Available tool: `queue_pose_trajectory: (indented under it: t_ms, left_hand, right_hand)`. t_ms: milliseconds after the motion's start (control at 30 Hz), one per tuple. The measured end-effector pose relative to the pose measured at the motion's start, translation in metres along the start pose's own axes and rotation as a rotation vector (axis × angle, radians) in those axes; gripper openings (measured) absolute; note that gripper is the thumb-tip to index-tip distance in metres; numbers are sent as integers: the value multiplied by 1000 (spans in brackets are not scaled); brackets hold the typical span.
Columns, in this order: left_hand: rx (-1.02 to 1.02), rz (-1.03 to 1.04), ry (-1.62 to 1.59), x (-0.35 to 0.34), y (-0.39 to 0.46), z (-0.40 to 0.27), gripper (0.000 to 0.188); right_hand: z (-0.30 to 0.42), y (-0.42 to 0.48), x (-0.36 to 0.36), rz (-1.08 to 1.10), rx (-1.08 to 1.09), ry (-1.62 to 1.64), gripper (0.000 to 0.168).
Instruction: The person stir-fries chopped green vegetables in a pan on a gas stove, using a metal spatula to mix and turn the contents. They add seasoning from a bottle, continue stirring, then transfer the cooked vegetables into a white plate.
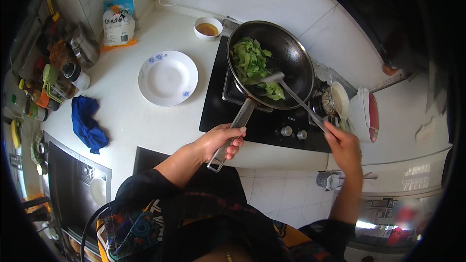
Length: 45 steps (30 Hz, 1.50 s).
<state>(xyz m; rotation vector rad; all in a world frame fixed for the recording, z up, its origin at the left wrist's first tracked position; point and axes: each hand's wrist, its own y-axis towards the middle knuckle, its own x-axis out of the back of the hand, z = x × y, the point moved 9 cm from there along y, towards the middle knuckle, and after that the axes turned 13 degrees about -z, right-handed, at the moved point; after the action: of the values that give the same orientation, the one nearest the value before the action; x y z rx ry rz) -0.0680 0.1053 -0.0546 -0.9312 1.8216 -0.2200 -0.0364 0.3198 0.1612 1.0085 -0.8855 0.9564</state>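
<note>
My left hand (pixel 226 140) is closed around the metal handle (pixel 244 113) of a dark wok (pixel 291 54). The wok is tilted over the left burner of a black gas hob (pixel 262 127), its inside facing me. Chopped green leafy vegetables (pixel 249 60) lie along its left and lower side. In my right hand (pixel 342 145) is a long metal spatula (pixel 299 100). The spatula's blade is in the wok, touching the lower part of the greens. A white plate with blue flowers (pixel 168 78) rests on the counter left of the hob.
Behind the plate stands a small white bowl of brown liquid (pixel 207 29). A patterned pot (pixel 333 100) is on the right burner. A blue cloth (pixel 89 123) lies near the sink (pixel 69 189). Bottles and a starch bag (pixel 118 27) line the left and back. A red-lidded container (pixel 368 114) stands right.
</note>
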Motion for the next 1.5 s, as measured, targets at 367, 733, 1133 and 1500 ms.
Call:
queue_pose_trajectory:
  t_ms: [367, 733, 1133, 1500]
  left_hand:
    - [37, 50, -14, -5, 2, 3, 21]
    - [38, 50, -38, -4, 1, 3, 21]
    - [18, 54, -32, -3, 1, 1, 20]
    - [25, 64, -32, -3, 0, 1, 24]
  right_hand:
    - [-48, 13, -33, -3, -83, 148, 28]
    - [-103, 8, -100, 229, -731, 595, 30]
    - [-38, 3, -87, 261, -336, 485, 35]
    - [-6, -36, -21, 150, 23, 36, 34]
